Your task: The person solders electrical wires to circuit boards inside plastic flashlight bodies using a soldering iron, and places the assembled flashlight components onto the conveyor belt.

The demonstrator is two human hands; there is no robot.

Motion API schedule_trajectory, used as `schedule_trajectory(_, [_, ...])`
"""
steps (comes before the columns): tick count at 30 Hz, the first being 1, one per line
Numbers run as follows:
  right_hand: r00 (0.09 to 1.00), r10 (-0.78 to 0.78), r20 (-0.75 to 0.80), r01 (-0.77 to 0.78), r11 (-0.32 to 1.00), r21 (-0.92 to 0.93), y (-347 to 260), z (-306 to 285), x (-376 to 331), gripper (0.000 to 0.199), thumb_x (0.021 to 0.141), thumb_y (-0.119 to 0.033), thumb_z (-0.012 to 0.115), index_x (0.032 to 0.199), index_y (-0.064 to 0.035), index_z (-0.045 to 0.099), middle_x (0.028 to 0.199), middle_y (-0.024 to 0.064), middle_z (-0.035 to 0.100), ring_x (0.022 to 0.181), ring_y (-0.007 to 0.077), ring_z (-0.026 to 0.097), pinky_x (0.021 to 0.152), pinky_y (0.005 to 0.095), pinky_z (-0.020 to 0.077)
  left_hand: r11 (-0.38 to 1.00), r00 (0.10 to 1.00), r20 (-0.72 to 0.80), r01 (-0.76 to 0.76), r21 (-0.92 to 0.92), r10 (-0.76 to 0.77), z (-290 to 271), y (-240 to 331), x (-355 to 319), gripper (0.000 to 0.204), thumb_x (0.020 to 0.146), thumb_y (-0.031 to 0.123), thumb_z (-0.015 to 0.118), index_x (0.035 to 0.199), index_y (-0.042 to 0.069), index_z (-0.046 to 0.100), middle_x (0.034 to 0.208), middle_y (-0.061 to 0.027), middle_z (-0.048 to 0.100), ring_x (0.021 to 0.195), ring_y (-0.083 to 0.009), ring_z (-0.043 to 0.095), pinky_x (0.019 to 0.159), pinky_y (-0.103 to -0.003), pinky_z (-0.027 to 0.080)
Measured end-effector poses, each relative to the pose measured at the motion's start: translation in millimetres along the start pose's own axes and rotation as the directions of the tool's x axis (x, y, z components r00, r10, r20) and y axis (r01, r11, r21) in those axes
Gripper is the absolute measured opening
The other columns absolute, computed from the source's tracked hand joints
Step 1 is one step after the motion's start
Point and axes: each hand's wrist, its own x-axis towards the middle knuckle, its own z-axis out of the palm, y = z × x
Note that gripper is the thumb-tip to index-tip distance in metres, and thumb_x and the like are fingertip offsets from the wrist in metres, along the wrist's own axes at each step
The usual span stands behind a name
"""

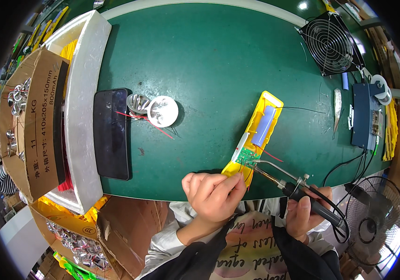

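Pinning the near end of the yellow housing [257, 135] against the green bench [200, 60], left hand [214, 193] closed with fingertips on the shell's lower corner, probably to keep it from sliding under the iron. Gripped in the right hand [305, 212], fist closed round the black handle, a soldering iron [298, 186] slanted up and left so its tip lands on the small green circuit board [246, 158] inside the shell. Lying lengthwise in the open shell, a pale blue cylindrical cell [263, 126], with thin red wires trailing from the board area; exact joint under the tip too small to make out.

Off to the left and well apart, two silvery reflector cups [155, 109] with a red lead, just beside a dark phone [111, 133] lying flat. Further left, a white foam box [85, 93] and a cardboard carton [36, 121]. At the far right corner, a black grille fan [330, 42]; below it a blue box unit [363, 116] with cables running down toward a floor fan [377, 219]. Nothing between the hands and the shell except the iron's own cord looping near the right wrist.
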Motion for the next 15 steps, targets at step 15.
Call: schedule_trajectory(15, [0.998,0.061,-0.025,-0.062,0.997,-0.046,-4.8,5.2,0.7,0.028,0.074,-0.021,0.056,0.078,-0.0033,0.035,0.061,0.004,0.041,0.043,0.0068,0.036,0.041,0.0174,0.0318,0.999,0.999,0.009,-0.033,0.001,0.033,-0.7,1.1,2.5,0.022,0.052,0.002,0.069,0.069,0.012,0.06,0.064,0.0028,0.05,0.055,-0.0141,0.045,0.058,-0.027,0.032])
